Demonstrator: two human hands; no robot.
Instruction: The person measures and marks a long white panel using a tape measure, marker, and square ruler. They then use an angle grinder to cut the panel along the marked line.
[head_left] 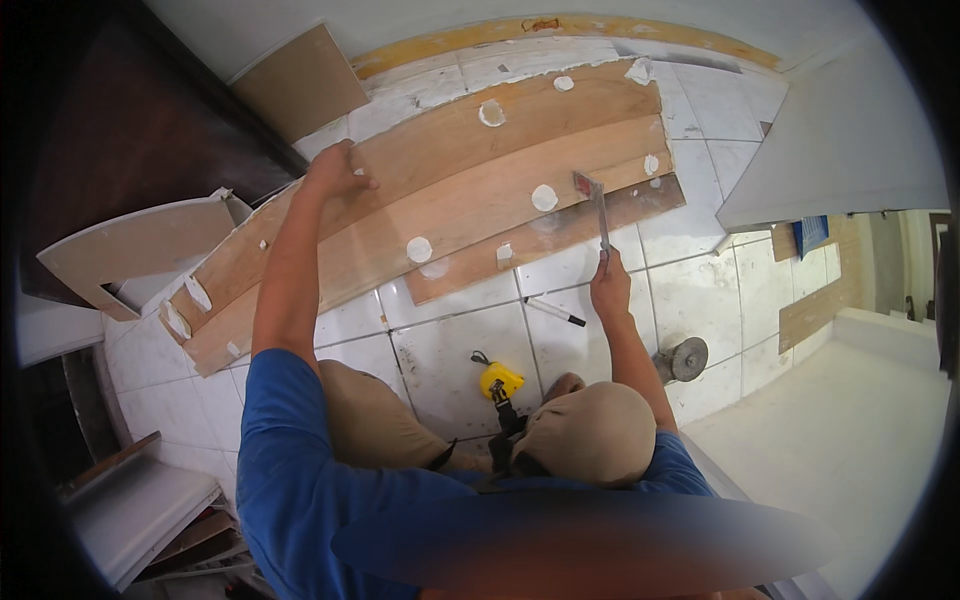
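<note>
Across the floor lies a long, curved plywood panel (450,200) with a lengthwise fold or joint and several round white patches. My left hand (340,172) is at its far edge left of the middle, fingers bent against the wood; part of the grip is hidden. Closed round a slim grey handle, my right hand (610,285) holds a hand tool (602,220) whose flat, reddish-and-grey head rests over or just above the panel's near side. The tool's exact kind is unclear. A darker plywood strip (640,205) shows along the panel's near edge.
A black-and-white marker (555,312) and a yellow tape measure (499,380) lie on white tiles before my knees. An angle grinder (685,360) sits by my right forearm. Offcut boards (305,85) lean at the far left; a white slab (820,130) juts in at right.
</note>
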